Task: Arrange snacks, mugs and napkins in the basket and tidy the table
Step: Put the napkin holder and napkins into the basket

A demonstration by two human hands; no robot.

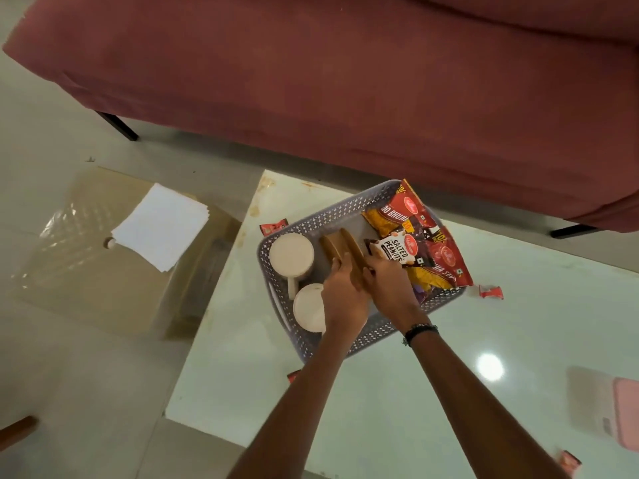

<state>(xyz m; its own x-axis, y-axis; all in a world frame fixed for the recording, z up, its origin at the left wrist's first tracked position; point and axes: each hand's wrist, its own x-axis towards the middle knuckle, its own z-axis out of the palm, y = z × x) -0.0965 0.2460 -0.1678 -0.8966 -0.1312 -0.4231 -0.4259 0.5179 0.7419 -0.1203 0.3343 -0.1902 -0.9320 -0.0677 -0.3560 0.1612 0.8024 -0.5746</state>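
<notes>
A grey lattice basket [313, 221] sits on the glossy white table [397, 402]. Inside, two cream mugs stand at the left: one at the back [291, 254], one nearer me [308, 311]. Several red and yellow snack packets [420, 240] fill the right side. Between them stands a stack of brown napkins [340, 248] on edge. My left hand [344, 299] and my right hand [389, 283] both grip the napkin stack from either side, inside the basket.
Small red sachets lie on the table: one behind the basket [273, 227], one to its right [491, 292], one at the front right [568, 463]. White paper sheets [160, 226] rest on a low glass table at left. A maroon sofa [345, 70] runs behind. A pink object [626, 416] lies at the right edge.
</notes>
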